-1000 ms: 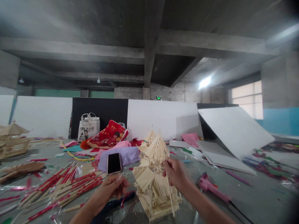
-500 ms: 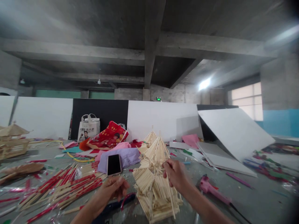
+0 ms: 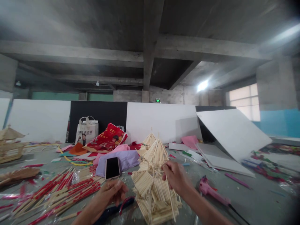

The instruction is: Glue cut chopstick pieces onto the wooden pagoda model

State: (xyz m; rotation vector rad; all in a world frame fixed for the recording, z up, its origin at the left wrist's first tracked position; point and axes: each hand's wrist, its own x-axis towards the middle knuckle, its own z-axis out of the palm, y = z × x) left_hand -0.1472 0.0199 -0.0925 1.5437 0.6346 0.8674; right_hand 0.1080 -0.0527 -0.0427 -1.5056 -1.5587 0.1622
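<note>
A tiered pagoda model [image 3: 154, 181] built of pale wooden sticks stands on the grey table in front of me. My right hand [image 3: 176, 178] is closed in a pinch on a thin stick against the model's right side, just below the pointed roof. My left hand [image 3: 112, 193] rests low to the left of the model with its fingers curled together; what they hold, if anything, is hidden. A black phone [image 3: 112, 167] lies propped just beyond the left hand.
Red-wrapped chopsticks [image 3: 58, 190] lie heaped at left. A pink glue gun [image 3: 209, 190] lies right of the model. Purple cloth [image 3: 126, 157], a red bag [image 3: 107, 139], a white tote [image 3: 87, 131], white boards [image 3: 232, 131] and another stick model [image 3: 9, 145] sit behind.
The view has drifted slightly left and down. Both hands keep nearly the same places, the right hand still pinching at the model's side.
</note>
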